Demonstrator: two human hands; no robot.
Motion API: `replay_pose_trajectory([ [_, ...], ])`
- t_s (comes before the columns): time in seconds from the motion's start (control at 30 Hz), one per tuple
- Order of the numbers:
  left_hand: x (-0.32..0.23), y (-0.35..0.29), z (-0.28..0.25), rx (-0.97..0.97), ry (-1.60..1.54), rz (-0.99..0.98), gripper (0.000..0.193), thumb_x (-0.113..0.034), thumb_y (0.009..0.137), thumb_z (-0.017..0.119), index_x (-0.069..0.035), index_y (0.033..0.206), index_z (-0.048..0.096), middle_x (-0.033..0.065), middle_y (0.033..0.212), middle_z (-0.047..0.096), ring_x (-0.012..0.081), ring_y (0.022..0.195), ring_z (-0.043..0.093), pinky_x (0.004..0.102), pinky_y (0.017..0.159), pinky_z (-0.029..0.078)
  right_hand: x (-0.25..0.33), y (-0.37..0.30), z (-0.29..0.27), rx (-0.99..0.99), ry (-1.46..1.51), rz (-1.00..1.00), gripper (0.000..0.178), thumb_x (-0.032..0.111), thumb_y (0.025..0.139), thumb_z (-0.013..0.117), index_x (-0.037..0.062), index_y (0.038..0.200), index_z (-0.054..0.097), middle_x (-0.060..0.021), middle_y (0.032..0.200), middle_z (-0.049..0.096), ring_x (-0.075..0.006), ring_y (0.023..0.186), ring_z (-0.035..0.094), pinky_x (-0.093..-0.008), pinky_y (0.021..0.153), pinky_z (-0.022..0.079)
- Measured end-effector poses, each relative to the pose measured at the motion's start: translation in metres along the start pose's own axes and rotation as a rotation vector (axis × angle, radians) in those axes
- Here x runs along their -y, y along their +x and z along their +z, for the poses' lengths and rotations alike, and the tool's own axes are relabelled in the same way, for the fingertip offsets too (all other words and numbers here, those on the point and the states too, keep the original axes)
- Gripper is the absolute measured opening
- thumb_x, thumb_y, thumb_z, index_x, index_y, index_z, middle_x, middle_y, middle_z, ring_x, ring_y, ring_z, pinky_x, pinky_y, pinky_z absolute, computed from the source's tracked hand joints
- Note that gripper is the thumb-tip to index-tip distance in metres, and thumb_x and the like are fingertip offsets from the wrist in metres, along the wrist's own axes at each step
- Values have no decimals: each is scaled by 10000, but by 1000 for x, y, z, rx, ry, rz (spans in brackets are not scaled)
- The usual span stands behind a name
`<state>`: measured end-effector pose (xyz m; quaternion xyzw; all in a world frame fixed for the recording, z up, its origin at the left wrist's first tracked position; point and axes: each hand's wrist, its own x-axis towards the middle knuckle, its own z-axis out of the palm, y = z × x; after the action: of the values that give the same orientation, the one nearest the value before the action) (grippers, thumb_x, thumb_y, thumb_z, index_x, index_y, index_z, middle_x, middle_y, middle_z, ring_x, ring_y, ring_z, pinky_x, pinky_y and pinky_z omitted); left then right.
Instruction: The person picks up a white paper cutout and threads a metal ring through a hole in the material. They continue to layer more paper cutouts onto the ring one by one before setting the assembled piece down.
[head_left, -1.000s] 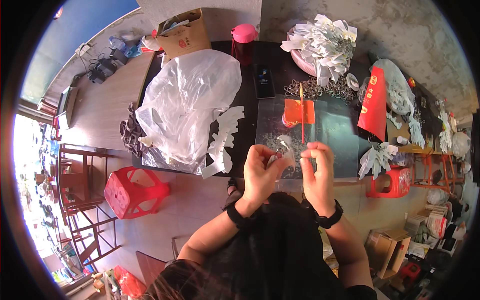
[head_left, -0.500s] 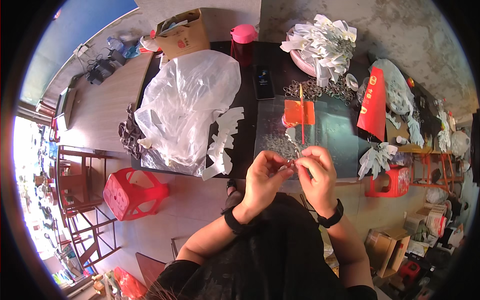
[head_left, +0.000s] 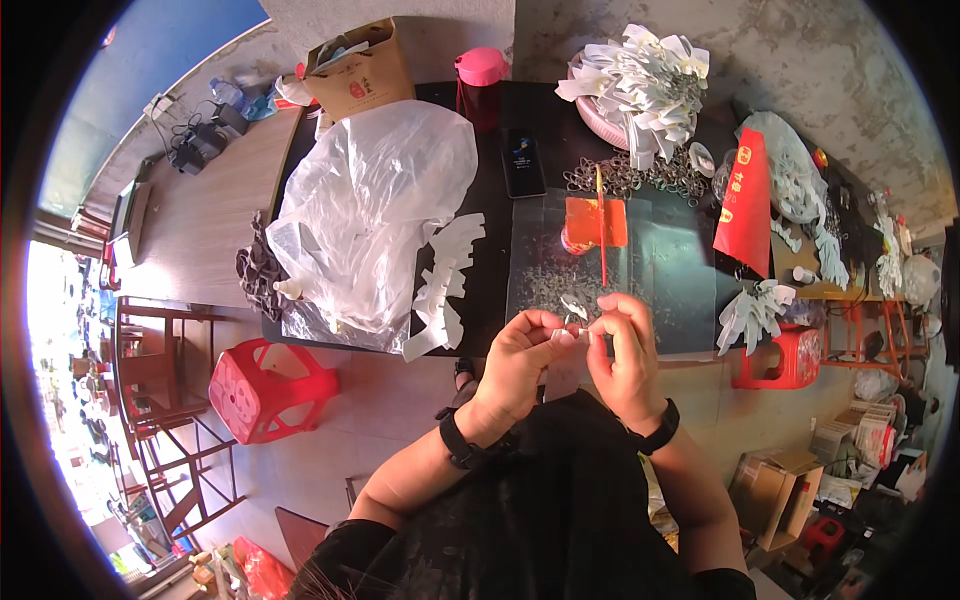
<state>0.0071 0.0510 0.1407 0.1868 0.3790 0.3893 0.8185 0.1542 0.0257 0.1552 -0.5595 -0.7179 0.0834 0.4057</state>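
Observation:
My left hand [head_left: 522, 365] and my right hand [head_left: 626, 362] meet at the table's near edge. Thumbs and forefingers of both pinch something small, largely covered by the fingertips. A small white paper-like piece [head_left: 574, 307] shows just beyond them; whether it is joined to what I hold, I cannot tell. Past my fingers, a clear sheet [head_left: 665, 300] strewn with tiny bits covers the black table top. On it lie an orange square [head_left: 583, 222] and a thin brush-like stick [head_left: 603, 250] with a red end. Dark metal rings or clasps [head_left: 620, 177] are heaped behind.
A pink basket [head_left: 603, 125] heaped with white strips stands at the back, near a phone [head_left: 523, 165] and a pink-lidded bottle [head_left: 482, 68]. Left lie a big plastic bag [head_left: 380, 210] and a white strip sheet [head_left: 447, 280]. White tags [head_left: 755, 315] overhang the right edge.
Both hands have shifted slightly left, and their fingertips have drawn closer together. The white piece beyond the fingers now sits lower and at a different angle. The things on the table stay put.

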Motion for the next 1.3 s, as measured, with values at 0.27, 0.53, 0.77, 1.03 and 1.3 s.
replay_pose_trajectory([
  [0.27,9,-3,7,-55,545,295,237,79,784,635,-17,944,488,72,899,617,78,789,580,200,656,484,5,-6,4,-7,-46,20,249,-112,689,591,19,870,480,-158,1060,462,-327,929,520,-391,779,458],
  [0.53,9,3,4,-114,384,351,271,72,776,645,-33,910,434,72,875,602,93,764,577,204,640,477,4,-8,4,119,254,221,189,-90,755,583,1,900,501,-157,1072,467,-293,968,507,-339,812,440],
  [0.77,10,3,3,-87,216,314,270,99,780,622,-36,912,429,83,884,603,101,777,584,209,662,486,6,-11,9,-12,244,225,271,-107,728,640,22,960,578,-122,1078,486,-249,915,561,-321,749,477],
  [1.03,8,1,3,-95,342,313,255,100,779,621,-30,896,436,90,893,609,104,809,587,217,702,491,5,-6,7,-8,182,196,178,-81,741,640,19,868,566,-116,1056,501,-259,955,547,-341,801,461],
  [1.3,14,6,8,-183,366,357,249,55,753,670,-26,832,448,49,777,610,53,641,540,184,533,444,16,-16,20,-68,-65,129,197,-88,768,554,20,900,456,-161,1098,419,-322,997,457,-406,872,372],
])
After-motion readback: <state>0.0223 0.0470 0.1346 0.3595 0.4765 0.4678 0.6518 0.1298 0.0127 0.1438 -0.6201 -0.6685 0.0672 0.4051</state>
